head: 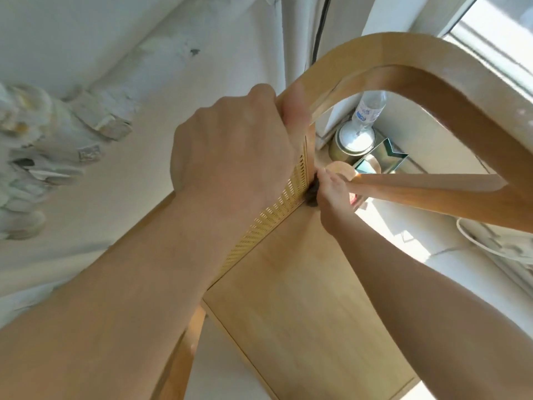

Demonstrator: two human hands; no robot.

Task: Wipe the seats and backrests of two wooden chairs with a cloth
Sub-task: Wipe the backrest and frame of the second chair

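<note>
The cloth (312,194) is a small dark wad, pressed into the far corner of the chair (331,342) where the seat (302,298) meets the backrest (277,212). Most of it is hidden behind the right hand (334,197), so its shape cannot be made out. That hand reaches across the seat from the right, and its grip seems to be bunched round the cloth, fingertips down at the corner.

The seat is a pale, plain wooden board, lit by sun along its right edge. The backrest stands along the seat's left side in this view and has a panel of small slots. The left hand (230,145) is clamped on the top edge of the backrest, its grip wrapped over the wood with the knuckles up and the forearm running down to the lower left.

A bent wooden armrest (418,59) loops up from the backrest and over the right hand, then comes back down on the right.

Through the loop, on the floor in the corner, stand a clear bottle (370,109), a round tin (353,141) just beside it, and a green box (389,153) touching the tin. A white wall (129,53) with flaking plaster fills the left. A window (496,33) is at the upper right.
</note>
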